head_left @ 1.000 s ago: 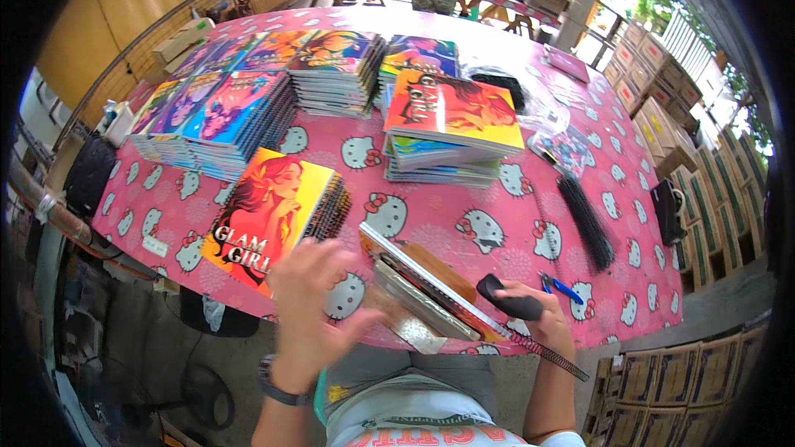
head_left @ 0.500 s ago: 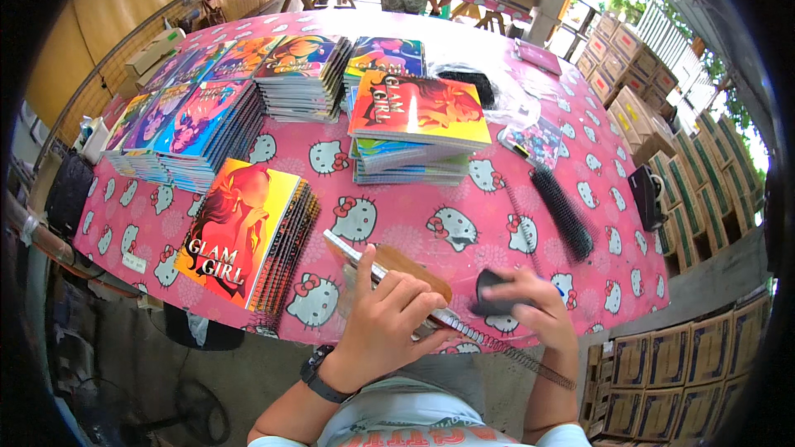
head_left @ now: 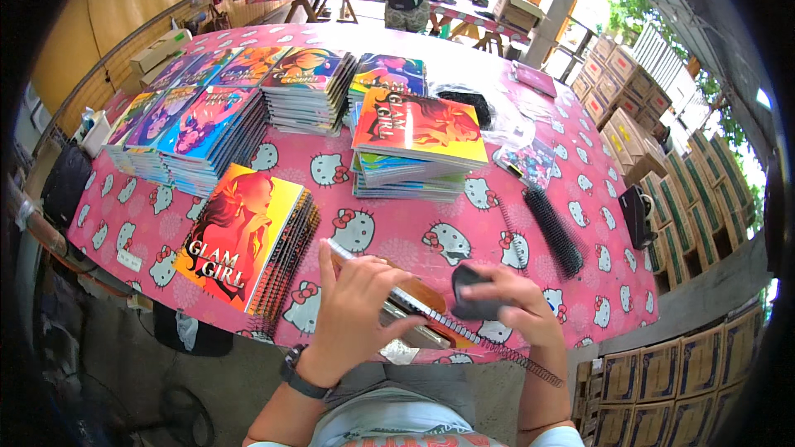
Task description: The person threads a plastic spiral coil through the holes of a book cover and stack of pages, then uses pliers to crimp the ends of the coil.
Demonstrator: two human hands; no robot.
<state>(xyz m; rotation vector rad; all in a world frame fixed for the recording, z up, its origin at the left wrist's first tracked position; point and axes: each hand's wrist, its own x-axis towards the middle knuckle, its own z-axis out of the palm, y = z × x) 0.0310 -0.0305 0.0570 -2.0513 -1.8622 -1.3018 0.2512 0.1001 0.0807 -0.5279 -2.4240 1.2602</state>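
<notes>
Left fingers (head_left: pixel 379 278) have lowered, spread across notebook (head_left: pixel 426 293) on pink tablecloth (head_left: pixel 397 217); right fingers (head_left: pixel 494 290) grasp black tool (head_left: pixel 469 308); cartons (head_left: pixel 700 358) rightward.

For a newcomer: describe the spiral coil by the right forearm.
On the pink table, look at the near edge, between the left hand and right hand. A thin, dark spiral coil slants toward the right forearm. Unlike the black bundle farther up the table, its tail juts past the edge.
</notes>
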